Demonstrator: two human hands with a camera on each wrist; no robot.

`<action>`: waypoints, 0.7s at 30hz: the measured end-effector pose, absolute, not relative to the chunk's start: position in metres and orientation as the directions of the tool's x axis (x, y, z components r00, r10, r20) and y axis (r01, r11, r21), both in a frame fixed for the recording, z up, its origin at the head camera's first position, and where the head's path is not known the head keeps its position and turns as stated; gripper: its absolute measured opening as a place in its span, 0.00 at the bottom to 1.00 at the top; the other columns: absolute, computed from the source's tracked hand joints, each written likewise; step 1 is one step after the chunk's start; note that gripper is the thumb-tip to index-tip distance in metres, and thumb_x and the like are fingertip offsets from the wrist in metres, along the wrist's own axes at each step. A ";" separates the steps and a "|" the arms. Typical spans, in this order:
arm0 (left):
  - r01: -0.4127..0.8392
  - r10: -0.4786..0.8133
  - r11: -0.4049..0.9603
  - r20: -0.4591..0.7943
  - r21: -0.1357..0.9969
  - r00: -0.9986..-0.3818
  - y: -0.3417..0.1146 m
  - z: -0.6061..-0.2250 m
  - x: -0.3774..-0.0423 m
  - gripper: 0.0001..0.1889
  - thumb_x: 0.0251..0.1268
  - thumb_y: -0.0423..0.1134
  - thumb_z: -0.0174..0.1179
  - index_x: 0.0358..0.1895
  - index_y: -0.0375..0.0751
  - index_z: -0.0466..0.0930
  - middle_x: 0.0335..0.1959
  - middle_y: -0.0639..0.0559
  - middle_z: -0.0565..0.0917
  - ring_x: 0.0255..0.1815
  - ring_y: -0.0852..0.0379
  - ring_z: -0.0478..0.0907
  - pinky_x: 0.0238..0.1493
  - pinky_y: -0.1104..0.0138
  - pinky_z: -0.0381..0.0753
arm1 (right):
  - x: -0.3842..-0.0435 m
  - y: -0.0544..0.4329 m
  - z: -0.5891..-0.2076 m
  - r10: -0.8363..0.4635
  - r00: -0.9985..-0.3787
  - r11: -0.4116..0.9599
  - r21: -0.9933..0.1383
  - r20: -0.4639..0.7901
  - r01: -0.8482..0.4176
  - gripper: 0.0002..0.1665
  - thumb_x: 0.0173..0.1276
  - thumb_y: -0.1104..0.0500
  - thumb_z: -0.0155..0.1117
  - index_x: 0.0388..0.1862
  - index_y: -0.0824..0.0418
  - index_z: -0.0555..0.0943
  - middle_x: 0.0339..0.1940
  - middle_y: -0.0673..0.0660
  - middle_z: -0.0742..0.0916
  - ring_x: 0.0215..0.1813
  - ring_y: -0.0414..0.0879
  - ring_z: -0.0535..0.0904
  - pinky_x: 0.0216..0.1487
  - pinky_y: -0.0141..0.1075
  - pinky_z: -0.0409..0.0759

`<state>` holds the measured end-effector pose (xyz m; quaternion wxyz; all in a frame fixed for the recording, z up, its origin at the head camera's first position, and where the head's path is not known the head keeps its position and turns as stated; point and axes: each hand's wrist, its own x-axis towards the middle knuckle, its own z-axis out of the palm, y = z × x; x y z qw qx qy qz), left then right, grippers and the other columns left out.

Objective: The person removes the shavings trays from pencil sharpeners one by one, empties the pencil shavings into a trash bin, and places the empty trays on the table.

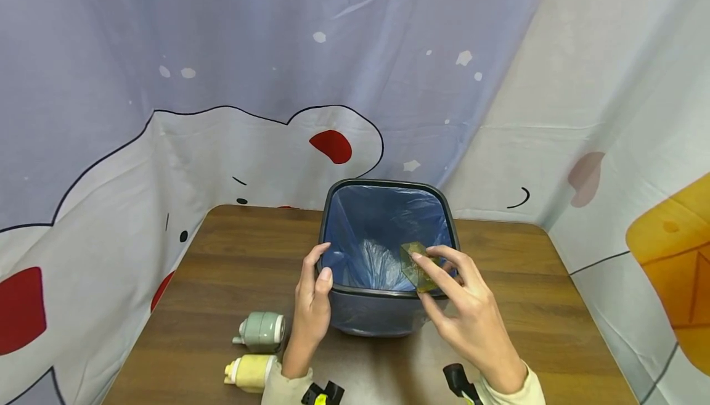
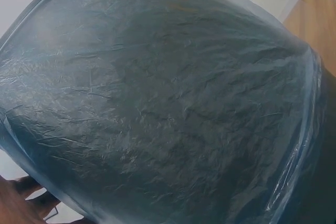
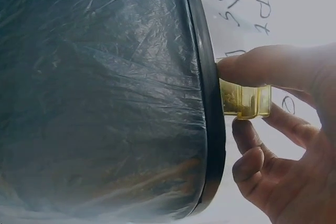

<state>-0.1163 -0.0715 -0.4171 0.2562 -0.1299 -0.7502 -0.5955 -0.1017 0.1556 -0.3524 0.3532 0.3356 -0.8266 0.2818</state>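
A dark square trash bin (image 1: 383, 319) with a black rim stands upright on the table, lined with a translucent blue bag (image 1: 355, 232). My left hand (image 1: 310, 312) holds its left side near the front corner, with fingertips and thumb at the rim. Between the thumb and fingers of my right hand (image 1: 471, 306) is a small see-through yellow-green plastic piece (image 1: 413, 263) with angular edges. It overlaps the bin's front right rim in the head view. From the right wrist, the boxy yellow piece (image 3: 245, 99) shows right at the rim, pinched by my fingers.
To the left of the bin, a green bottle (image 1: 262, 330) and a yellow bottle (image 1: 252, 373) lie on their sides on the wooden table (image 1: 238, 257). A printed curtain (image 1: 249, 35) hangs behind the table and along its sides.
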 end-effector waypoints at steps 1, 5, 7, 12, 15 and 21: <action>0.503 -0.109 0.256 0.541 0.826 -0.834 -0.072 -0.418 -0.117 0.20 0.67 0.34 0.39 0.61 0.36 0.63 0.49 0.34 0.68 0.24 0.67 0.58 0.28 0.68 0.63 | -0.102 0.156 -0.352 -0.359 -0.526 0.616 -0.227 0.771 -0.754 0.32 0.44 0.65 0.64 0.55 0.59 0.78 0.52 0.62 0.77 0.42 0.47 0.72 0.40 0.28 0.68; 0.502 -0.111 0.254 0.540 0.827 -0.834 -0.073 -0.435 -0.124 0.20 0.68 0.34 0.40 0.62 0.39 0.63 0.43 0.39 0.69 0.22 0.69 0.56 0.25 0.68 0.62 | -0.102 0.155 -0.349 -0.377 -0.527 0.622 -0.213 0.762 -0.753 0.33 0.43 0.67 0.64 0.54 0.58 0.78 0.53 0.61 0.77 0.41 0.45 0.71 0.37 0.27 0.66; 0.502 -0.113 0.257 0.542 0.825 -0.833 -0.073 -0.443 -0.128 0.20 0.69 0.36 0.40 0.63 0.41 0.63 0.39 0.43 0.68 0.22 0.68 0.56 0.25 0.68 0.62 | -0.103 0.155 -0.348 -0.384 -0.522 0.623 -0.203 0.761 -0.755 0.32 0.44 0.67 0.63 0.54 0.58 0.79 0.53 0.60 0.77 0.40 0.45 0.71 0.36 0.26 0.65; 0.527 -0.128 0.271 0.572 0.806 -0.810 -0.073 -0.453 -0.133 0.20 0.70 0.38 0.39 0.64 0.46 0.62 0.27 0.52 0.65 0.20 0.67 0.56 0.23 0.69 0.61 | -0.104 0.154 -0.347 -0.403 -0.501 0.625 -0.169 0.766 -0.762 0.28 0.49 0.65 0.58 0.54 0.58 0.79 0.54 0.60 0.78 0.40 0.45 0.71 0.35 0.27 0.65; 0.553 -0.137 0.286 0.604 0.783 -0.785 -0.071 -0.453 -0.134 0.20 0.71 0.40 0.39 0.64 0.45 0.63 0.21 0.57 0.59 0.19 0.67 0.55 0.21 0.70 0.59 | -0.105 0.154 -0.347 -0.413 -0.492 0.621 -0.157 0.767 -0.768 0.27 0.50 0.64 0.57 0.53 0.57 0.79 0.53 0.59 0.78 0.41 0.46 0.71 0.35 0.27 0.65; 0.565 -0.149 0.309 0.626 0.765 -0.766 -0.069 -0.452 -0.134 0.20 0.71 0.41 0.37 0.63 0.43 0.63 0.23 0.58 0.59 0.21 0.67 0.55 0.21 0.70 0.58 | -0.105 0.153 -0.346 -0.422 -0.477 0.616 -0.143 0.771 -0.775 0.26 0.53 0.64 0.54 0.53 0.57 0.79 0.53 0.60 0.78 0.41 0.47 0.71 0.36 0.28 0.65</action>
